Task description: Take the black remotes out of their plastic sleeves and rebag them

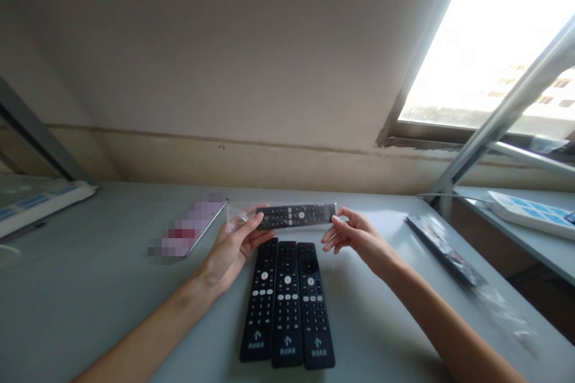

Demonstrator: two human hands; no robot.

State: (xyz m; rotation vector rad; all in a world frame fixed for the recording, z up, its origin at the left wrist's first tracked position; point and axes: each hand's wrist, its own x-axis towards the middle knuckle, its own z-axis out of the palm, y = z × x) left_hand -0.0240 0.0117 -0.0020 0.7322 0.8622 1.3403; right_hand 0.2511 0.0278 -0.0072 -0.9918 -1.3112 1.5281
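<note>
A black remote in a clear plastic sleeve (296, 215) is held level between both hands, above the table. My left hand (233, 248) pinches its left end, thumb in front and fingers behind. At the right end, my right hand (354, 232) grips the edge between thumb and index finger, the other fingers loosely curled. Just below and nearer to me lie three bare black remotes side by side: the left one (259, 311), the middle one (287, 311) and the right one (315, 311).
Another wrapped remote (442, 249) lies at the right on the grey table (188, 305). A phone-like object (193, 230), partly pixelated, is at the left. White power strips lie at the far left (45, 206) and far right (530, 212). Metal posts flank the table; a wall stands behind.
</note>
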